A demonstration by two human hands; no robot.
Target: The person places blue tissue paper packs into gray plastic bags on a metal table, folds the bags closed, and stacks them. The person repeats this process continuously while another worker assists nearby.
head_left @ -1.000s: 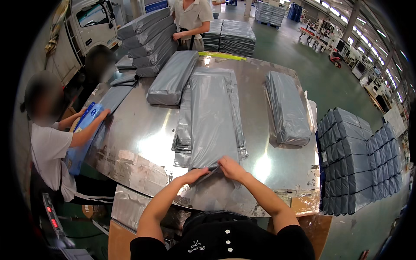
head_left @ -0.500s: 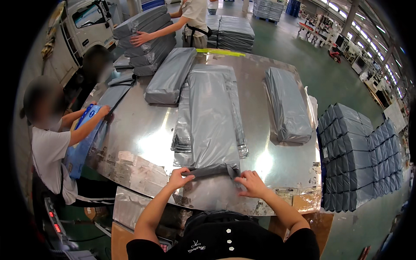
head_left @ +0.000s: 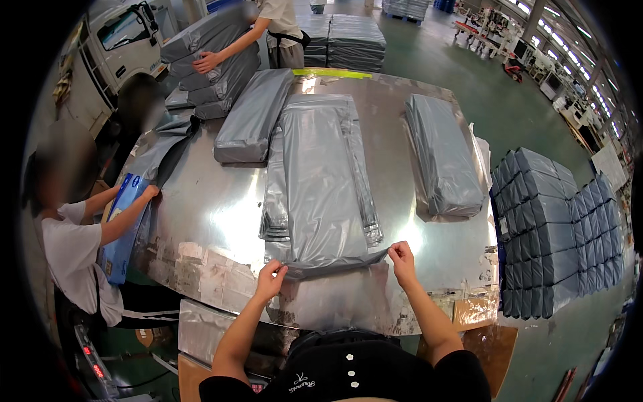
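A long grey plastic bag (head_left: 318,181) lies lengthwise in front of me on the metal tabletop (head_left: 395,174). It looks bulky, but its contents are hidden. Under it, several flat grey bags (head_left: 273,208) stick out along both sides. My left hand (head_left: 270,278) pinches the left corner of the bag's near end. At the opposite corner, my right hand (head_left: 402,260) pinches the edge between thumb and fingers. The near edge is stretched between the two hands and sags slightly in the middle.
Grey wrapped packages lie left (head_left: 254,120) and right (head_left: 445,157) of the bag. A person (head_left: 80,234) at left handles a blue package (head_left: 124,234); another person's hand (head_left: 207,61) rests on a stack of grey packages (head_left: 214,57). Bundled stacks (head_left: 542,234) stand right of the table.
My right hand has moved from loose fingers by the edge to a pinch on the corner, farther right. The rolled near edge is now spread wide. The left co-worker's blue package has shifted nearer.
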